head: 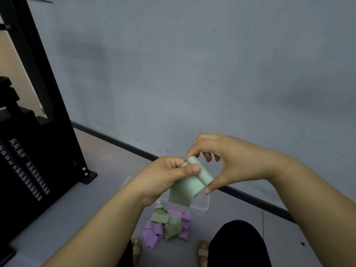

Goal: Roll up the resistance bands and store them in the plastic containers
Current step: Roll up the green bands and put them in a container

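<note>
A pale green resistance band (189, 186) is held in the air in front of me, its upper end rolled into a small tube and its loose tail hanging down. My left hand (167, 178) pinches the flat part beside the roll with the thumb on top. My right hand (227, 160) grips the roll, fingertips at its top end and thumb at its lower end. Below on the floor lies a heap of loose green and purple bands (167, 227). A clear plastic container (202, 206) stands just behind the heap, partly hidden by the hanging band.
A black gym machine frame (50, 105) with a weight stack (25, 170) stands at the left, its foot bolted near the wall. A grey wall with a dark skirting (123, 142) runs behind. My sandalled feet (202, 253) and a dark-trousered knee are at the bottom.
</note>
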The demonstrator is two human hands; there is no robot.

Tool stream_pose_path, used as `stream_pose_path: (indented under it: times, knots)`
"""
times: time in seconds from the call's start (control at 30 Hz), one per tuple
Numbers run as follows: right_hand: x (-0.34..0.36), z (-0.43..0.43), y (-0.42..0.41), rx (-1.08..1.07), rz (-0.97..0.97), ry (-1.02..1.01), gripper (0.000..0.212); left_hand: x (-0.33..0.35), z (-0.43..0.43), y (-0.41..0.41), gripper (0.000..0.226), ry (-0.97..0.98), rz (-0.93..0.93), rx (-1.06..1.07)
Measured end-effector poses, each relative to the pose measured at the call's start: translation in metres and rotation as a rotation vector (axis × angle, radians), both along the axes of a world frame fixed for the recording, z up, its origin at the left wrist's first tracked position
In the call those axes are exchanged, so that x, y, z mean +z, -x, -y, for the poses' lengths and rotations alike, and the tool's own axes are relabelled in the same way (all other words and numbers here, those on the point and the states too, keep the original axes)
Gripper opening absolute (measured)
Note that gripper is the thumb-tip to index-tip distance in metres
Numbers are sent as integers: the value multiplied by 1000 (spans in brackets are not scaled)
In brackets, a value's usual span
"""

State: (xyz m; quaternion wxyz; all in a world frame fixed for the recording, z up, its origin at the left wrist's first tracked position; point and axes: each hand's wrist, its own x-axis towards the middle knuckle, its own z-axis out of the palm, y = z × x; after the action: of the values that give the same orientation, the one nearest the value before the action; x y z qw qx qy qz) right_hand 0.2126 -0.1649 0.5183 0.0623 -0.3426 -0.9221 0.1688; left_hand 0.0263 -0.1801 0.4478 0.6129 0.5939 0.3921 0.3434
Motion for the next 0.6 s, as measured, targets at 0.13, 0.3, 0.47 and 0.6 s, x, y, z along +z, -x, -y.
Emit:
stream_pose_path:
  times: [0.13, 0.3, 0.47, 0.6]
  knots:
    - [3, 0, 1, -12, -20, 26, 71, 1, -3, 0, 54, -23, -15, 24]
    - [4, 4, 3, -3, -46, -36, 60, 3, 0, 0, 38, -2, -10, 1]
    - [-1, 4, 4, -28, 6, -87, 59, 1, 2, -3, 40, 11, 5, 41]
    - [-6, 4, 1, -125, -162, 51, 69, -1, -2, -3, 45, -5, 97, 148]
